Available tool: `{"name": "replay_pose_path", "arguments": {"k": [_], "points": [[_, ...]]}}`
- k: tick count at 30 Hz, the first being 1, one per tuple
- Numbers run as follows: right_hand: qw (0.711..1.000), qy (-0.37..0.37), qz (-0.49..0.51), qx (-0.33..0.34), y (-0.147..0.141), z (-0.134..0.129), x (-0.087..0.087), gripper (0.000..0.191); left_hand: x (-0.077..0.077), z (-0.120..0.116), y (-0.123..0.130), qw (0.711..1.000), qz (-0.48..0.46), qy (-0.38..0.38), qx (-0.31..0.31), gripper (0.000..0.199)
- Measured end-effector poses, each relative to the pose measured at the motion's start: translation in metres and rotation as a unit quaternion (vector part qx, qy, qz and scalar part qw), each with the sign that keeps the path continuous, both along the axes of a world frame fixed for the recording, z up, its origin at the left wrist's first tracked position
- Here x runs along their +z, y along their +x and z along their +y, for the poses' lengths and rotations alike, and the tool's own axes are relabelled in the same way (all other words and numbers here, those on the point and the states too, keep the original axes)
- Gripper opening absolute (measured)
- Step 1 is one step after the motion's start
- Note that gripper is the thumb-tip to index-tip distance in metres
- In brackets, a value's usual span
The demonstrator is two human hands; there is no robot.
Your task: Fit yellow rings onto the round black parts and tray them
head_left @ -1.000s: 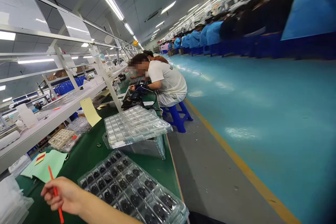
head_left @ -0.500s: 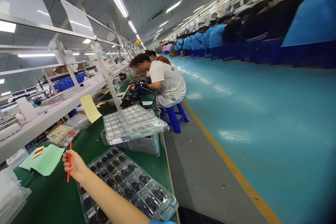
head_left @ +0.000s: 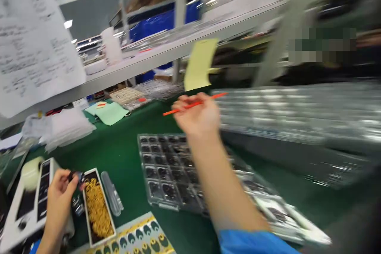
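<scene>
My right hand (head_left: 198,113) is closed round a thin orange-red stick (head_left: 218,95), above the clear compartment tray (head_left: 162,172) of dark round parts. At the lower left, my left hand (head_left: 61,190) pinches a small dark part (head_left: 77,177), its details blurred. That hand is beside a white box (head_left: 111,226) full of gold-coloured rings. A sheet of oval stickers (head_left: 143,238) lies on the green table below, and a clear lidded plastic case (head_left: 111,193) rests right of the box.
A white tape machine (head_left: 29,202) stands at the left. Green paper (head_left: 111,113), plastic bags (head_left: 67,125) and a beige divided tray (head_left: 126,95) lie further back. Stacked clear trays (head_left: 297,111) are at the right, blurred. A yellow note (head_left: 201,63) hangs from the shelf (head_left: 166,53).
The view has swung left and down to the table. My left hand, the ring box and the sticker sheet have come into view. My right hand still holds the stick, now tilted nearly level.
</scene>
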State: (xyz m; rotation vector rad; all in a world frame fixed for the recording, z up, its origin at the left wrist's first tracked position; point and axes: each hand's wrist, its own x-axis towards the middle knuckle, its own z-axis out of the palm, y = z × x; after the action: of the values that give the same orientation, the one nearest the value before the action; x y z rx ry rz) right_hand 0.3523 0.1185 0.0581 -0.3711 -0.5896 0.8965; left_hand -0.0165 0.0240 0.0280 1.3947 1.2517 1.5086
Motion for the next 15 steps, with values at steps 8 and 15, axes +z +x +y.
{"name": "replay_pose_path", "arguments": {"k": [8,15], "points": [[0.945,0.113,-0.263,0.156,-0.107,-0.043,-0.008,0.04,0.003,-0.007,0.01,0.995,-0.072,-0.051,-0.038,0.033],[0.852,0.214,-0.473,0.061,-0.162,-0.079,-0.03,0.027,0.006,-0.013,0.016,0.989,-0.096,-0.078,-0.081,0.025]]}}
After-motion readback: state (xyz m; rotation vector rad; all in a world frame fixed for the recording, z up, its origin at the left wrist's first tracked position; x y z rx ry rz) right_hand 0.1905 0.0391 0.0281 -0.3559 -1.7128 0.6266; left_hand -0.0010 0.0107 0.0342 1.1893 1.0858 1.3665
